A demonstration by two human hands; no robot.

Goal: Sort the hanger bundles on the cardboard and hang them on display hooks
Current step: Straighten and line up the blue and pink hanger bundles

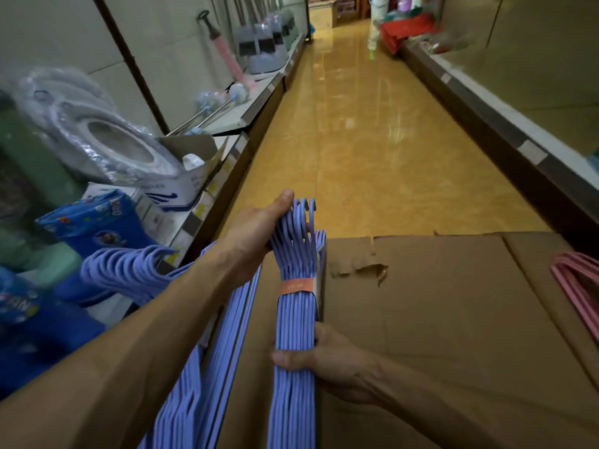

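**Sorting step: 1 blue bundle held in 2 hands**

Both hands hold 1 blue hanger bundle (295,315) over the cardboard (453,319). The left hand (256,234) grips its hook end, thumb over the hooks, at the far end from the person. The right hand (319,358) wraps its fingers round the shafts nearer the body, below the orange band (296,286). More blue hangers (223,335) lie just left of the held bundle, under the left forearm; pink hangers (577,280) lie well to the right of the right hand. This looks like sorting, not hanging. No display hook can be made out clearly, so the next move calls for finding 1 and keeping the hooks aligned and free.
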